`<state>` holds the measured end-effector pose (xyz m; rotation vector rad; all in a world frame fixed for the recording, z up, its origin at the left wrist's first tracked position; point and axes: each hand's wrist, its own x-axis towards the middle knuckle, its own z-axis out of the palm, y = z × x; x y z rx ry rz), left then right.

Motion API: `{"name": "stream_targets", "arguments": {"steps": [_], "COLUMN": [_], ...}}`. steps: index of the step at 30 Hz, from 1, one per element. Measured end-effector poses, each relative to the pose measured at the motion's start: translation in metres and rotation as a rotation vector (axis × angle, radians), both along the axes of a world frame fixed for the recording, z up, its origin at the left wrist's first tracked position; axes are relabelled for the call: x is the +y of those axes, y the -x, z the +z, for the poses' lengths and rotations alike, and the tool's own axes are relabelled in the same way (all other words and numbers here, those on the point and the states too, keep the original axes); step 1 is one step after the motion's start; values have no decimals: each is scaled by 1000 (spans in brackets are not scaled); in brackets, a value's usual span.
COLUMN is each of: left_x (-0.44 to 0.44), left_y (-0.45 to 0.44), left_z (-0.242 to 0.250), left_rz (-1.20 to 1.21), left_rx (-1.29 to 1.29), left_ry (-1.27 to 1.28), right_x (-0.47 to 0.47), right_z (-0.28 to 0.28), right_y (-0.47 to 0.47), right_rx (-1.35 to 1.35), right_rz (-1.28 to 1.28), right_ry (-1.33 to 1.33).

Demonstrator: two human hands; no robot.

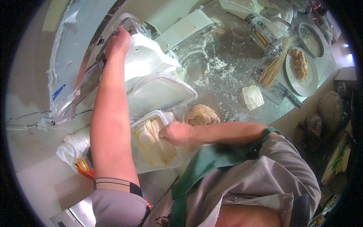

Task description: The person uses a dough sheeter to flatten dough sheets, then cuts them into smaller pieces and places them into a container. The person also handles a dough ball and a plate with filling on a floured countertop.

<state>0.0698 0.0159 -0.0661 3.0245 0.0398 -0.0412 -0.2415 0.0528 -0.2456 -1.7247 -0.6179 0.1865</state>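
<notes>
My left hand reaches far forward to the top of a white, glossy sheet-like piece, beside a clear plastic-looking part. Its fingers are curled and mostly hidden, so I cannot tell what they hold. Close to my body, my right hand is bent into a fist at the right edge of a clear plastic container. Inside the container lie stacked, cream-coloured flat sheets, perhaps dough. Whether the right fingers pinch a sheet is hidden. Just beyond that hand rests a brown, wrinkled lump, like dough.
A translucent lid leans behind the container. On the floury metal table are a pale block, a straw brush, a scraper-like blade, a metal roller device, and a plate bearing a brown lump.
</notes>
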Motion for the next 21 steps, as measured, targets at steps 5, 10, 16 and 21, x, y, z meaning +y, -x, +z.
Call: {"name": "stream_targets", "arguments": {"steps": [5, 10, 16, 21], "left_x": [1, 0, -4, 19], "left_y": [-3, -3, 3, -19], "left_z": [-2, -5, 0, -9], "left_rz": [9, -26, -9, 23], "left_rx": [-18, 6, 5, -86], "left_ry": [0, 17, 12, 25], "right_x": [2, -102, -282, -395], "right_z": [0, -8, -31, 21], "right_y": [4, 6, 47, 15], "right_rx": [-48, 55, -12, -308], "right_rz": [-12, -277, -1071, -1367], "right_ry": [48, 130, 280, 917]}}
